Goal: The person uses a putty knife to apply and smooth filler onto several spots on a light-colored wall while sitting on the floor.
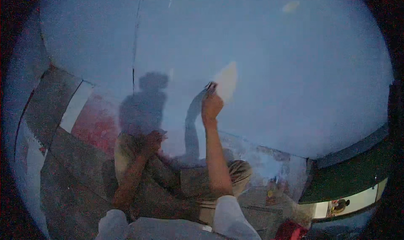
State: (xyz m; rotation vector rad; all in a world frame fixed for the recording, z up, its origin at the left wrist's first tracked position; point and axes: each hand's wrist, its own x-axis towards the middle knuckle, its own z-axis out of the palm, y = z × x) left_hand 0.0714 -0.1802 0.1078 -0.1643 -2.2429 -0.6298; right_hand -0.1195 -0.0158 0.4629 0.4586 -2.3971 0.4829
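My right hand [213, 107] closed round small dark tool [211, 88], probably raised to sit level with pale patch [228, 81] just beside it on blue wall [294, 71]. Left hand [152, 143] lower, near knee [122, 153]; hold too dark to tell.

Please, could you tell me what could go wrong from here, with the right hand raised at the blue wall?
The right hand holds a small object close to the blue wall, by a pale patch; a slip might mark the surface.
A dark shadow falls beside the raised arm in dim light, so flaws there could be missed.
The arm reaches upward, so it may tire.
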